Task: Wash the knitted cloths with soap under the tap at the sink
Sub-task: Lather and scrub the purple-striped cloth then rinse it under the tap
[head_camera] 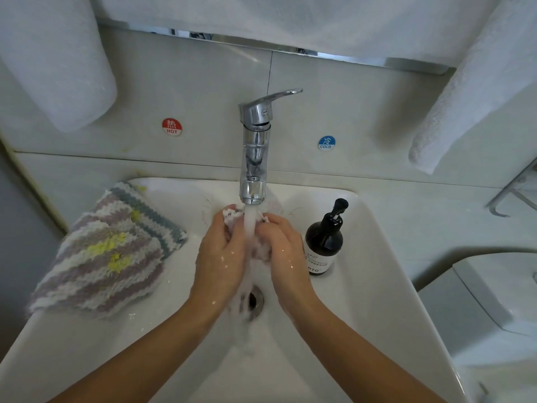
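Observation:
Water runs from the chrome tap [253,158] into the white sink [374,257]. Under the stream, my left hand [222,251] and my right hand [283,251] both grip a wet, bunched knitted cloth [231,215], pale pink and white, mostly hidden between the fingers. Foamy water runs down toward the drain [257,299]. Two more knitted cloths [107,257], striped in pink, white, grey and yellow, lie stacked on the sink's left rim. A dark soap pump bottle [324,242] stands on the right side of the basin, close to my right hand.
White towels hang at the upper left [55,59] and upper right [470,94]. Red HOT [171,127] and blue COLD [326,143] stickers sit on the tiled wall beside the tap. A white toilet cistern [491,303] is at the right.

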`<state>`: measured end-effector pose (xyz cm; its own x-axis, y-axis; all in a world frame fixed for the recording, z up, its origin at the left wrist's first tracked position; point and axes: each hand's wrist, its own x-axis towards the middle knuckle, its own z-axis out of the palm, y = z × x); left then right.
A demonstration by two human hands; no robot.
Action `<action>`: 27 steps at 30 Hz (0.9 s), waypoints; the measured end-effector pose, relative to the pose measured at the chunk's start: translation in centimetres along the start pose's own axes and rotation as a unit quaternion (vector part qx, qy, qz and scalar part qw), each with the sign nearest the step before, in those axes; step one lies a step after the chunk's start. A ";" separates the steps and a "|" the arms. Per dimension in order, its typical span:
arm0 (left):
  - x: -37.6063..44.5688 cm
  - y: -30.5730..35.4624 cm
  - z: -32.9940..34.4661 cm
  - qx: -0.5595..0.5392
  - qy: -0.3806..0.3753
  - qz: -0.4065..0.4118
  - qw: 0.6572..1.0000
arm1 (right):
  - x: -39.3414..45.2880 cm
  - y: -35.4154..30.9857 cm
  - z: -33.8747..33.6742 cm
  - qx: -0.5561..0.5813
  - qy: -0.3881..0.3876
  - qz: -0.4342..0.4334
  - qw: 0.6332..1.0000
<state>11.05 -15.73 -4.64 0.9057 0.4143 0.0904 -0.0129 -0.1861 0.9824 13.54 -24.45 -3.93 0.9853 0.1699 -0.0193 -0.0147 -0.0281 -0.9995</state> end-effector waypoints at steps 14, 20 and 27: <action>-1.1 0.4 0.6 -0.029 0.049 0.045 0.997 | -0.8 -0.1 0.4 -0.069 -0.015 -0.026 0.997; -1.0 -0.1 1.2 -0.034 0.085 0.027 0.995 | -0.9 0.3 1.4 -0.105 0.014 0.007 0.994; -1.7 0.6 1.6 -0.003 0.072 0.067 0.995 | -0.9 -0.2 0.8 -0.055 0.081 -0.060 0.993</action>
<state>10.17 -17.98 -4.43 0.8252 0.5102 0.2424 -0.1324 -0.2424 0.9611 12.55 -23.80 -3.77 0.9935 0.0188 0.1121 0.1136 -0.1264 -0.9854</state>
